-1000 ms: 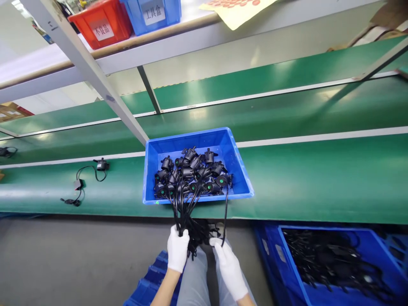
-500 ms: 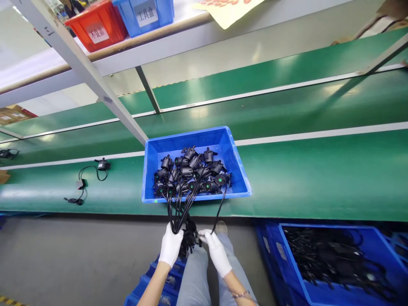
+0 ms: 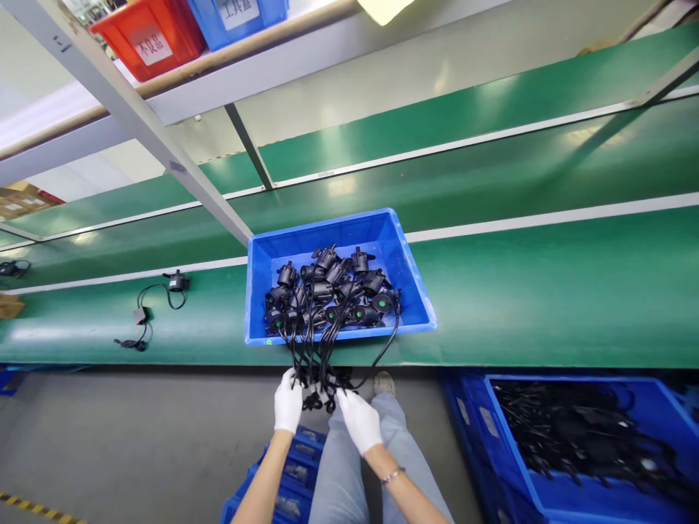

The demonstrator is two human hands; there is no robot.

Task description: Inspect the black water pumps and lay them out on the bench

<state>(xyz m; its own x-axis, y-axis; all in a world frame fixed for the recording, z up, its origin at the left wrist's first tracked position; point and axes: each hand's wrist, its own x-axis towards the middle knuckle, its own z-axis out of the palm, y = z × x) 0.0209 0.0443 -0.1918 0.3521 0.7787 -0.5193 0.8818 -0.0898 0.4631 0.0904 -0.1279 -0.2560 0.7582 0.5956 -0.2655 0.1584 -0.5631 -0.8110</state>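
A blue bin (image 3: 401,255) sits on the near edge of the green conveyor belt (image 3: 546,291), holding several small black pump-like parts (image 3: 328,291) with green spots. Their black cables (image 3: 320,360) hang over the bin's front rim in a bunch. My left hand (image 3: 287,402), in a white glove, is closed round the bunch just below the belt edge. My right hand (image 3: 357,418), also gloved, pinches the cable ends beside it, and one loose cable loops up to the bin's right side.
One black part with its cable (image 3: 150,309) lies on the belt to the left. A large blue crate (image 3: 546,451) of black parts stands low at right, and another blue crate (image 3: 289,473) is under my knees. Red (image 3: 147,33) and blue bins (image 3: 234,14) sit on the overhead shelf.
Both hands have risen toward the belt edge and drawn closer together, gathering the hanging cables into a shorter, tighter bunch. The bin has not moved.
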